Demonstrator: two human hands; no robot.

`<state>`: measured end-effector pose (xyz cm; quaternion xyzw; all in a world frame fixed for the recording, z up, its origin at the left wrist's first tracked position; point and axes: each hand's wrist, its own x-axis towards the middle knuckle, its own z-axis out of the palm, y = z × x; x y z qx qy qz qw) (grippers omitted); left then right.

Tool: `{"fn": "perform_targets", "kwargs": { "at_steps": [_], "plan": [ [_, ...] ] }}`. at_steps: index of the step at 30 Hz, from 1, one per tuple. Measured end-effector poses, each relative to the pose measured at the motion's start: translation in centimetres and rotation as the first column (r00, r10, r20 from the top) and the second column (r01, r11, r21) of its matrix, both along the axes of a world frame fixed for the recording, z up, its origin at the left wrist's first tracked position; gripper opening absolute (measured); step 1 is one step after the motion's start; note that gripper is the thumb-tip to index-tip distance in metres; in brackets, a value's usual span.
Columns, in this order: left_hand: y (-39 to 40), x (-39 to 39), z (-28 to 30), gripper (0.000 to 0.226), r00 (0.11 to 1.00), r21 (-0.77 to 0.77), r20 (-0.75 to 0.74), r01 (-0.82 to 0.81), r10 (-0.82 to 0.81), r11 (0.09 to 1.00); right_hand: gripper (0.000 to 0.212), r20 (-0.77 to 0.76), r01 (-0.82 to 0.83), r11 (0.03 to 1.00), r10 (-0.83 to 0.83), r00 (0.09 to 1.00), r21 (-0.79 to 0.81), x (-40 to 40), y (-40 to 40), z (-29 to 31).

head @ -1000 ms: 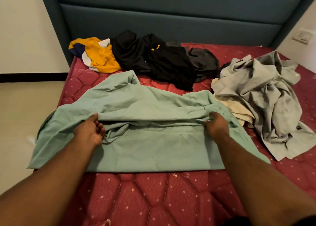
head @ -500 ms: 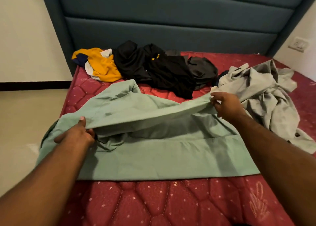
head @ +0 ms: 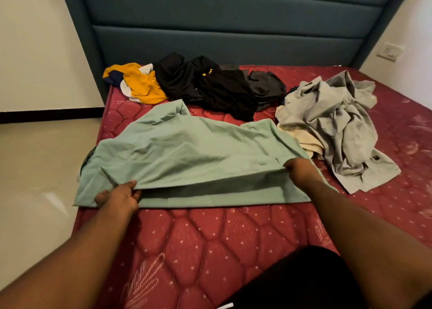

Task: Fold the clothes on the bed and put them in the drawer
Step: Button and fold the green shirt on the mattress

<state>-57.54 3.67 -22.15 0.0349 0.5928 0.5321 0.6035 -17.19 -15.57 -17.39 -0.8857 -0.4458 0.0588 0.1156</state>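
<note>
Both my hands pinch the folded edge of the green cloth (head: 187, 154) on the bed (head: 210, 238).

My left hand (head: 119, 197) grips the fold at its left end, thumb on top and fingers curled under; my right hand (head: 301, 172) holds the same fold at the right end, fingers tucked beneath the fabric. The top layer hangs just above the lower layer, which lies flat on the red mattress. Behind it sit a yellow shirt (head: 140, 84), black clothes (head: 210, 84) and a grey pile (head: 339, 121), the grey one just beside the cloth's right corner.
</note>
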Motion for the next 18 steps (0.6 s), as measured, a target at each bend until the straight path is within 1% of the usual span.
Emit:
{"fn": "perform_targets", "kwargs": {
  "at_steps": [2,3,5,6,8,9,10,11,13,14,15,16,17,18],
  "plan": [
    [-0.1,-0.1,0.9,0.083,0.999,0.047,0.022,-0.031,0.03,0.998,0.031,-0.026,0.032,0.979,-0.027,0.999,0.203,0.1,1.7,2.4],
    [-0.1,0.1,1.3,0.084,0.998,0.075,0.039,-0.056,0.053,0.996,0.033,-0.039,0.048,0.948,-0.038,0.999,0.314,-0.1,2.6,4.2],
    [-0.7,0.5,2.0,0.086,0.998,0.12,0.009,-0.068,0.067,0.99,0.036,-0.036,0.037,0.86,-0.022,0.999,0.509,-0.5,4.1,7.8],
    [-1.5,0.7,2.5,0.088,0.999,0.149,0.008,-0.053,0.052,0.987,0.035,-0.028,0.029,0.801,-0.015,1.0,0.598,-0.7,4.5,9.5],
    [-3.2,1.2,2.1,0.093,0.999,0.222,-0.022,0.046,-0.042,0.974,0.031,0.018,-0.005,0.698,-0.011,1.0,0.716,-0.9,4.2,11.6],
    [-4.1,1.3,1.6,0.096,0.988,0.248,-0.098,0.137,-0.116,0.959,0.028,0.047,-0.024,0.676,-0.016,0.999,0.737,-0.8,3.5,11.8],
    [-5.0,1.4,1.2,0.099,0.962,0.26,-0.211,0.224,-0.171,0.939,0.027,0.074,-0.033,0.682,-0.031,0.997,0.731,-0.6,2.5,11.3],
    [-5.5,1.1,0.6,0.101,0.917,0.251,-0.347,0.294,-0.198,0.922,0.027,0.084,-0.026,0.71,-0.048,0.995,0.704,-0.4,1.1,10.0],
    [-6.2,0.5,-0.3,0.109,0.789,0.177,-0.582,0.361,-0.199,0.916,0.025,0.088,0.017,0.821,-0.082,0.993,0.57,0.4,-2.0,5.6],
    [-6.3,0.3,-0.9,0.115,0.728,0.127,-0.66,0.353,-0.187,0.927,0.025,0.068,0.054,0.899,-0.093,0.993,0.436,1.0,-3.5,3.0],
    [-6.7,0.2,-0.7,0.118,0.675,0.072,-0.715,0.333,-0.184,0.94,0.027,0.023,0.092,0.968,-0.1,0.995,0.233,1.5,-5.0,0.6],
    [-7.2,0.3,-0.6,0.117,0.614,0.031,-0.771,0.302,-0.17,0.953,0.032,-0.028,0.121,0.993,-0.122,0.992,-0.01,1.8,-6.3,-1.7],
    [-7.8,0.5,-0.1,0.113,0.539,0.025,-0.832,0.273,-0.132,0.962,0.04,-0.058,0.145,0.966,-0.161,0.985,-0.216,1.7,-7.2,-3.6],
    [-8.3,0.6,0.4,0.107,0.436,0.07,-0.898,0.265,-0.055,0.962,0.048,-0.036,0.18,0.922,-0.204,0.978,-0.342,1.4,-7.9,-4.7]
  ]
}}
